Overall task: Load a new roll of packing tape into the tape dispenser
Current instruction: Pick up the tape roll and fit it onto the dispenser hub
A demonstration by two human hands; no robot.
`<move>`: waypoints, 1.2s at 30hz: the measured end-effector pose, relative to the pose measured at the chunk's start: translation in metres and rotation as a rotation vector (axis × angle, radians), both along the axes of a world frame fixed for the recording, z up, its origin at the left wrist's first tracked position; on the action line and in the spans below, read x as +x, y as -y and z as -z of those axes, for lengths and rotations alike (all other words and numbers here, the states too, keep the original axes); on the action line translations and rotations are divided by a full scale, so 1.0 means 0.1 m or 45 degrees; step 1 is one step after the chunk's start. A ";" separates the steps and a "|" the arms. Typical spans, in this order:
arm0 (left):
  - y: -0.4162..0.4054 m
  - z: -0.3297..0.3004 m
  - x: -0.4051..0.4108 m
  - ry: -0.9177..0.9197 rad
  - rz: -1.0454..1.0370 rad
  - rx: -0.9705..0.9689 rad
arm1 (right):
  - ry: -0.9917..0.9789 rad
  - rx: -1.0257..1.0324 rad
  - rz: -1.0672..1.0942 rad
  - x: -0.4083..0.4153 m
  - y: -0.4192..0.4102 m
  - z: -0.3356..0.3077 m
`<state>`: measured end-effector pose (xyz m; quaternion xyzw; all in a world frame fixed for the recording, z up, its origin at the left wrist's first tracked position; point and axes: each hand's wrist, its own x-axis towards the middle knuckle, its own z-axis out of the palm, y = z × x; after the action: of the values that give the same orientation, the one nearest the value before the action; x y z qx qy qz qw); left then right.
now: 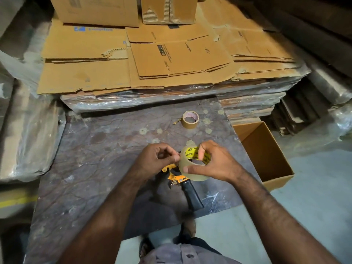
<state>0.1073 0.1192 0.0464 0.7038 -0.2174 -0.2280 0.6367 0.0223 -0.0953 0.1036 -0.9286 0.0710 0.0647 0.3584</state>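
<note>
Roll [192, 164]: light, stiff core, slick sticky film; best held by the rim
Right hand [213, 164]: curled round roll
Left hand [158, 159]: pinching at roll's edge, likely the tape end
Dispenser [181, 180]: on the table, untouched

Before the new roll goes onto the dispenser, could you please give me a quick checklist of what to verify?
1. New roll held firmly: ok, right hand grips it above the table.
2. Tape end found: cannot tell, left hand pinches at the roll's edge, but any free end is too small to see.
3. Dispenser within reach: ok, it lies on the table beneath the hands.
4. Dispenser spindle empty: cannot tell, hidden by the hands.
5. Brown tape roll out of the way: ok, farther back, apart.
</note>
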 end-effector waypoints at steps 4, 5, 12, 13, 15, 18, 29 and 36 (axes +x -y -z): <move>0.06 0.19 -0.03 -0.045 -0.104 0.027 | -0.019 0.018 -0.183 0.18 0.20 0.23; 0.08 0.25 -0.06 -0.055 -0.154 0.066 | -0.055 0.009 -0.244 0.23 0.25 0.30; 0.30 0.84 -0.17 0.120 -0.626 0.472 | -0.062 -0.237 -0.573 0.82 0.41 0.90; 0.34 0.92 -0.19 0.135 -0.687 0.522 | -0.051 -0.262 -0.624 0.90 0.39 0.94; 0.40 1.09 -0.25 0.187 -0.776 0.641 | -0.059 -0.314 -0.725 1.04 0.35 1.00; 0.44 1.26 -0.35 0.221 -0.843 0.823 | -0.105 -0.404 -0.845 1.18 0.26 1.05; 0.56 1.41 -0.48 0.374 -0.837 0.942 | -0.246 -0.572 -0.989 1.29 0.29 1.15; 0.57 1.35 -0.40 0.609 -0.618 0.967 | -0.254 -0.492 -0.863 1.18 0.46 1.27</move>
<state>0.0669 0.0620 -0.0890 0.9483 -0.0892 0.0312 0.3031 0.1404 -0.1411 -0.0232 -0.9389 -0.1939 0.2544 0.1268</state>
